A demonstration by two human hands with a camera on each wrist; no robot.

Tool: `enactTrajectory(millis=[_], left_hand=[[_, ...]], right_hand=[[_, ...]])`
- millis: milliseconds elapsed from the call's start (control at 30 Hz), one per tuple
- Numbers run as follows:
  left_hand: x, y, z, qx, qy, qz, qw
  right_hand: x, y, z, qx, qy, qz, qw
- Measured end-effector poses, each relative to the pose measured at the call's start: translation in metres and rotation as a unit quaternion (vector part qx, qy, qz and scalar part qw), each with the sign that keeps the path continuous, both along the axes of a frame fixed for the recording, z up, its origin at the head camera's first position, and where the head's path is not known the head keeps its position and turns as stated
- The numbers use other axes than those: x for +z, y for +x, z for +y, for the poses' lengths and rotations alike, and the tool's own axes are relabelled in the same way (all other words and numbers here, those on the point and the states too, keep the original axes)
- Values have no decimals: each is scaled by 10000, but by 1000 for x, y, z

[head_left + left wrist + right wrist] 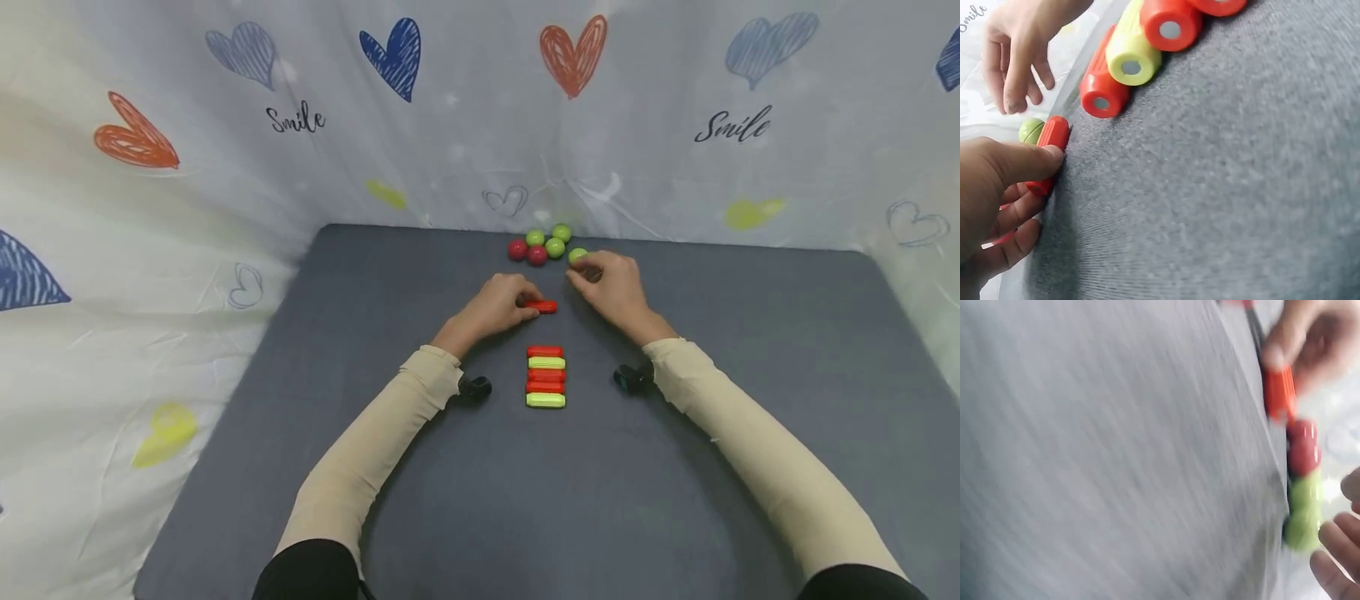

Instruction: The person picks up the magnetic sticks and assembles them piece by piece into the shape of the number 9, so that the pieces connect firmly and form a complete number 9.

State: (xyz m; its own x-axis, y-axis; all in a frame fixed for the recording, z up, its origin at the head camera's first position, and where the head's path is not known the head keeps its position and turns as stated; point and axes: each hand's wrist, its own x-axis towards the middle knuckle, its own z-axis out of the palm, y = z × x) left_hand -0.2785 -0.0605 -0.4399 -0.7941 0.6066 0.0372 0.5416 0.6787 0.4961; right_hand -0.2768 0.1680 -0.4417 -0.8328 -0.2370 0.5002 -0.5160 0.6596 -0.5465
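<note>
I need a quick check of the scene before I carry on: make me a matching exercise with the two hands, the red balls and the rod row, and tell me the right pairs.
1. Left hand
2. Right hand
3. Red balls
4. Rod row

A. Lower in the head view than both hands, red and yellow
B. Beside the rightmost green ball in the head view
C. Pinching a red rod
D. At the left of the ball group in the head view

Pairs: 1-C, 2-B, 3-D, 4-A

The left hand (982,194) pinches a red stick (1054,132), green ball (1030,130) behind; right hand (1025,37) hanging near, fingers loose!
</note>
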Motion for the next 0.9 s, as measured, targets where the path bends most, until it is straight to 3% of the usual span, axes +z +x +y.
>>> enactTrajectory(millis=[133,267,467,700,900], left_hand=[[1,2,-3,68,22,110,9999],[-1,5,-4,37,20,162,9999],[-2,7,2,45,-12,207,9998],[5,5,8,36,-26,129,9999],[7,3,3,290,123,-83,9995]], right_hand=[[6,-17,8,-472,237,-157,9985],[6,-27,10,-457,505,-604,9958],[2,-32,12,-454,484,-705,9953],[3,-4,17,-133,161,-990,9949],[-2,21,16,335,17,-1038,9940]])
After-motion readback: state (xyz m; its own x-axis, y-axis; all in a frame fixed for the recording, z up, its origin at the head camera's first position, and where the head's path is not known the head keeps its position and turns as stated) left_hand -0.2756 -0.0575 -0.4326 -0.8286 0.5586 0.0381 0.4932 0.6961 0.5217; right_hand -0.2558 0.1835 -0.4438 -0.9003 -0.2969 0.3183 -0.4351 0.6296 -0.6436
